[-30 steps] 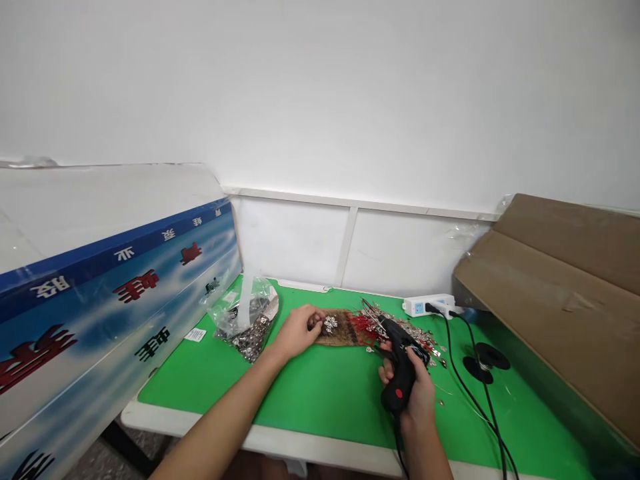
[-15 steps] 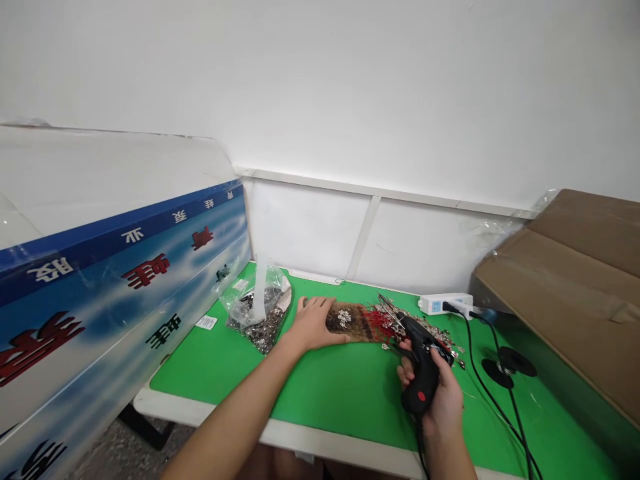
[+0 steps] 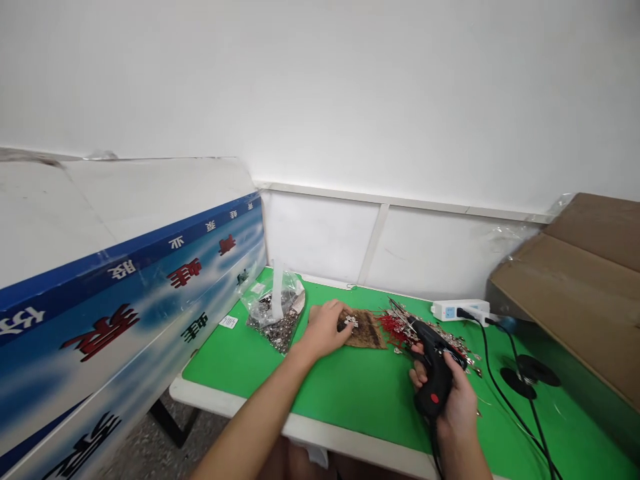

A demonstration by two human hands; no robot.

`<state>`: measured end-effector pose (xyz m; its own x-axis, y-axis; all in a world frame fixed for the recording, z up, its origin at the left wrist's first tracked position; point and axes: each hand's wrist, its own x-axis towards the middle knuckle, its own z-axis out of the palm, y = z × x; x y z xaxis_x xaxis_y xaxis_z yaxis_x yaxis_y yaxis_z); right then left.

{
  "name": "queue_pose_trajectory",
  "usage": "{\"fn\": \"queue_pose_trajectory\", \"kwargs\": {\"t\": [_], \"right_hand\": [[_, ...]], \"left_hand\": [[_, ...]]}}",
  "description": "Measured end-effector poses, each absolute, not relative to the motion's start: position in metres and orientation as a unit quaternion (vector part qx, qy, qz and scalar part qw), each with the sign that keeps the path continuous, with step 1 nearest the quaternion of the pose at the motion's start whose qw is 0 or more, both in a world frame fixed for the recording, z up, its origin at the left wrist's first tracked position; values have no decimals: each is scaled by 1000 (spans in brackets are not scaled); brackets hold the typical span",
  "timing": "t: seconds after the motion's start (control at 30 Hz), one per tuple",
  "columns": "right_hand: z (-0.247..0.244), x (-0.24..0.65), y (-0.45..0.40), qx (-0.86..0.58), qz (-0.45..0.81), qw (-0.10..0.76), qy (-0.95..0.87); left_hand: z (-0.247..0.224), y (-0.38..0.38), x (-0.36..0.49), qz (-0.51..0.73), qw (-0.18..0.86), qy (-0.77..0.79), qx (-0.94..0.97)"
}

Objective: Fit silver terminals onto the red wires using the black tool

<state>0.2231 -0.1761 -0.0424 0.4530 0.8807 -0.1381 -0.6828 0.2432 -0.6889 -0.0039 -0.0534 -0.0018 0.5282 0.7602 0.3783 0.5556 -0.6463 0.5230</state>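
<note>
My left hand [image 3: 327, 328] rests on a brown, scorched-looking board [image 3: 370, 331]. Its thumb and fingers are closed around the edge of a small silvery, flower-shaped metal piece [image 3: 353, 321]. In my right hand [image 3: 453, 393] is a black soldering gun [image 3: 434, 370], its thin metal prongs angled up and left. The prongs hang over a heap of red wires [image 3: 393, 328] and small metal pieces, to the right of the board. Whether they touch the heap is unclear.
A clear plastic bag [image 3: 277, 317] full of small metal parts lies left of the board. At the right are a white power strip [image 3: 457, 311] with plugged-in cords, a black spool [image 3: 520, 381] and a cardboard box [image 3: 575, 267]. A printed panel [image 3: 150, 293] stands along the left.
My left hand has gone from spread flat on the board to fingers drawn in around the metal piece. The soldering gun stays over the heap; the whole view has shifted slightly.
</note>
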Motion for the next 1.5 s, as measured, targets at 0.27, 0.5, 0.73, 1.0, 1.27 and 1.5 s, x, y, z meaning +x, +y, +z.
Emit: {"fn": "queue_pose_trajectory", "kwargs": {"t": [0.27,0.5,0.73,1.0,1.27,1.5], "right_hand": [[-46,221,-178,-327,500,787,-157],[-49,221,-176,-310,488,799,-167],[-49,222,-176,-313,494,793,-171],[-49,222,-179,-319,483,799,-163],[-47,223,-177,-331,483,798,-144],[-20,195,-192,-366,503,780,-72]], "left_hand": [[-19,-58,-6,329,246,356,840],[-21,-46,-13,298,153,378,863],[-22,-52,-10,200,96,466,857],[-20,-56,-17,185,78,490,848],[-22,-54,-17,184,77,490,848],[-22,-56,-15,230,71,479,844]]}}
